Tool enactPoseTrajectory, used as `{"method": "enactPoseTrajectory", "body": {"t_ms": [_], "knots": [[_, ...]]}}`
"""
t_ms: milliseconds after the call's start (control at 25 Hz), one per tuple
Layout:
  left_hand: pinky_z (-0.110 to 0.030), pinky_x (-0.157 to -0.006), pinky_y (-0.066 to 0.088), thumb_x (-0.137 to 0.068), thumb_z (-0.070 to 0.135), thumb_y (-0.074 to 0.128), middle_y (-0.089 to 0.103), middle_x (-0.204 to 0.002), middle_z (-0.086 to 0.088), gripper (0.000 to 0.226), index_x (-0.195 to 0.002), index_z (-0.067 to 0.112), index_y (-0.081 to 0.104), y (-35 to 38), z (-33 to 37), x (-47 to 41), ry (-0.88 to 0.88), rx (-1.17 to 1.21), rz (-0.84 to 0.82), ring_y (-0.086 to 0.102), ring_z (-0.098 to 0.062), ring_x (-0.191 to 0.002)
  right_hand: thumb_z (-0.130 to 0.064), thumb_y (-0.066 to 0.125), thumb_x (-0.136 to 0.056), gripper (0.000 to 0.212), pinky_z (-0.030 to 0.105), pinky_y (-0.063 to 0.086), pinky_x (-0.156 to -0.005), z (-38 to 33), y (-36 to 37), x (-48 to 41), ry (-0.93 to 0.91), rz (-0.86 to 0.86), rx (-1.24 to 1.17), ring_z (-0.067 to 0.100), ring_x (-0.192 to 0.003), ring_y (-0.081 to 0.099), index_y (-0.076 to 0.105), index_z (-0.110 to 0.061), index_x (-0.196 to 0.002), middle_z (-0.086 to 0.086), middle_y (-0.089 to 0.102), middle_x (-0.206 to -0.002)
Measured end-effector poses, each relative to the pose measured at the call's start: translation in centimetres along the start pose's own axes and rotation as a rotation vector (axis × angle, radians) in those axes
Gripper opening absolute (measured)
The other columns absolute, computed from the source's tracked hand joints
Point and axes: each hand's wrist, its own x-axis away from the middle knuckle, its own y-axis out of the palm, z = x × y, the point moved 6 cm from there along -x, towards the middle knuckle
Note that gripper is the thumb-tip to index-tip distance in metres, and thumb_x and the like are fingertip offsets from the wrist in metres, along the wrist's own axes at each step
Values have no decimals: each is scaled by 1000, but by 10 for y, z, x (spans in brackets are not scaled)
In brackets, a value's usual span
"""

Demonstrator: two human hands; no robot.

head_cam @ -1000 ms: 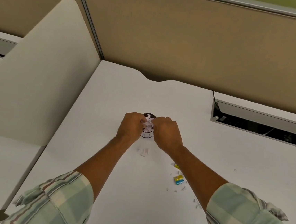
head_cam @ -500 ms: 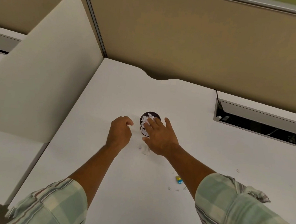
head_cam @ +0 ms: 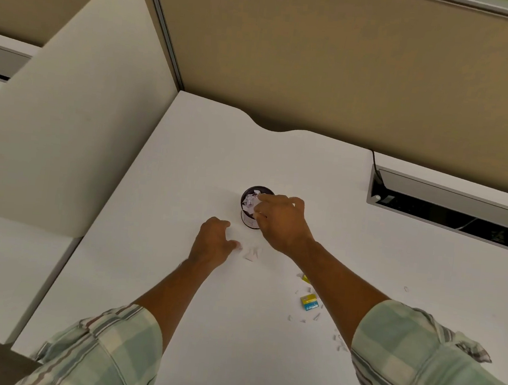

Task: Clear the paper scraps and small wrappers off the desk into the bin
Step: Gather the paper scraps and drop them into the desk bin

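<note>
A small dark round bin stands mid-desk, stuffed with crumpled white paper. My right hand hovers over the bin's right side, fingers apart, with the fingertips on the paper in it. My left hand rests on the desk just in front of the bin. Its fingers are curled and its thumb tip is beside two white paper scraps. A yellow-and-blue wrapper lies by my right forearm, and a smaller yellow wrapper lies just beyond it. Several tiny white scraps are scattered around them.
The white desk meets a beige partition wall at the back. A rounded white divider panel stands along its left edge. At the right rear is an open cable tray with a black cable. One stray scrap lies to the far right.
Both hands were closed together over the bin. My left hand has since drawn back to the desk beside the scraps. My right hand has opened and stays over the bin.
</note>
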Motion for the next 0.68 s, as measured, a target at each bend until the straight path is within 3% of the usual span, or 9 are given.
{"method": "enactPoseTrajectory", "body": {"t_ms": [120,280,480,600,680], "knots": [[-34,-103,49,-79,32,83,63,-127,-11,62,-131,6,62,12,1,5,21,8,-18,61,-26,-116,-21,57,-96,17,43,45,-87,13,-11,10,70,179,-195,25,-103,63,73,-22,-101,-2,70,-116],[-33,-101,50,-84,22,78,64,-125,-6,47,-127,12,64,14,-8,14,63,93,52,60,-24,-117,-21,60,-95,11,25,45,-77,35,2,37,324,304,-466,9,-82,54,70,-17,-98,1,62,-97],[-41,-109,40,-83,40,77,46,-151,-1,64,-139,18,55,4,-23,19,130,-237,50,40,-25,-138,-29,66,-93,33,32,47,-91,33,71,63,504,-17,-434,25,-103,60,62,-12,-120,10,58,-115],[-45,-114,34,-89,47,67,25,-164,-2,70,-149,20,43,10,-23,27,156,-405,-8,26,-29,-147,-31,73,-88,45,37,50,-90,12,97,55,428,-223,-334,28,-106,57,56,-10,-124,12,51,-119],[-48,-119,27,-94,44,62,12,-168,-2,67,-152,27,36,23,-20,36,219,-463,-53,15,-33,-151,-26,74,-87,42,38,53,-88,-4,102,45,358,-248,-257,30,-106,58,55,-10,-121,13,49,-120]]}}
